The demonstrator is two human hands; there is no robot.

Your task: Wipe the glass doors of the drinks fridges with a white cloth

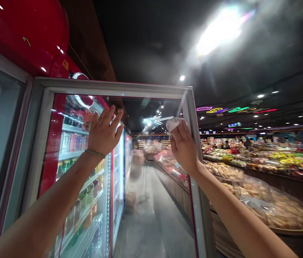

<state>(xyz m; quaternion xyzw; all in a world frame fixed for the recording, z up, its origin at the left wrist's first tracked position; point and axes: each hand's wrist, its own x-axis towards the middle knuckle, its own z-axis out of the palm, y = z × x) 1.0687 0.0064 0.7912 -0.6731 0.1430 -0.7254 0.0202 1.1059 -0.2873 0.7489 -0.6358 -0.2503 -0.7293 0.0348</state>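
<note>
My left hand (105, 129) lies with spread fingers against the glass door (151, 200) of a red drinks fridge, and a thin green band circles that wrist. Near the upper right corner of the same pane, my right hand (185, 147) presses a crumpled white cloth (174, 123) to the glass, close beside the grey door frame (193, 107). The door stands swung out from the fridge. Through the pane, shelves of bottles (86, 200) show in a lit fridge behind it.
A rounded red fridge top (24, 32) juts out at upper left. Domed clear covers over baked-looking snacks (280, 208) stand to the right of the door. Produce-like displays (261, 157) stretch behind them. A grey aisle floor (151, 229) runs beyond the glass.
</note>
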